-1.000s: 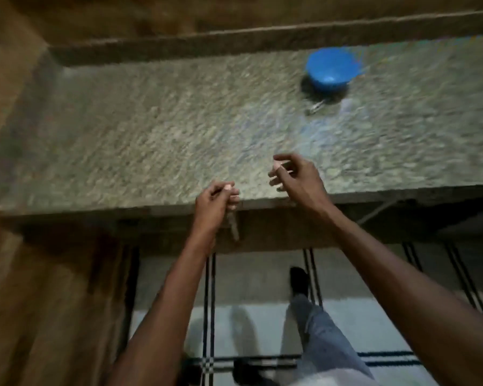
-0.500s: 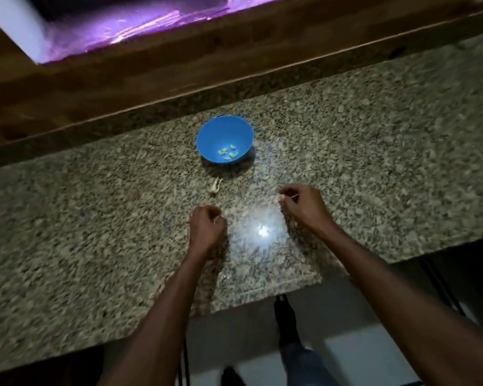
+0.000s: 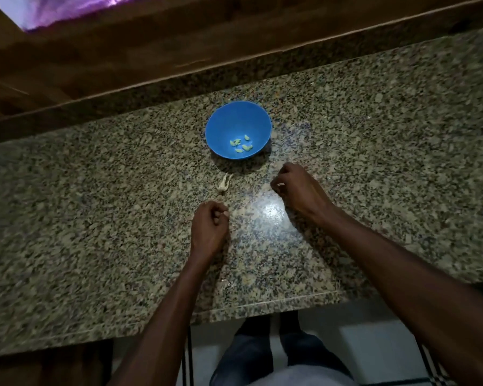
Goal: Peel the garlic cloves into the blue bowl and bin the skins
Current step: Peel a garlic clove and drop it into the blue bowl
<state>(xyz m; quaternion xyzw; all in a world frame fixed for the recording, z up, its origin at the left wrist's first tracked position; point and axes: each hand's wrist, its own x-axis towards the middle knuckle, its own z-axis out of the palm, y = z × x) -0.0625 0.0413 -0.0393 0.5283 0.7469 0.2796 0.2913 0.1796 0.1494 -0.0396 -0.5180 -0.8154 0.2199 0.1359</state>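
Back at the granite counter [image 3: 95,218] after a turn toward the floor a second ago: at centre frame the left hand [image 3: 208,228] is curled, contents indiscernible; the garlic stem [image 3: 224,185] lies just above it; the blue bowl [image 3: 226,121] holds peeled cloves [image 3: 241,144]; the right hand [image 3: 297,189] pinches a pale scrap. Peeling likely resumes.

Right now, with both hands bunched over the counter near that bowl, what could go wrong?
The scrap of garlic skin lies loose on the counter, so a passing hand could brush it away unbinned. The right hand pinches something pale and tiny, perhaps skin; it might drop among the peeled cloves in the blue bowl. Dim light makes small bits easy to miss.
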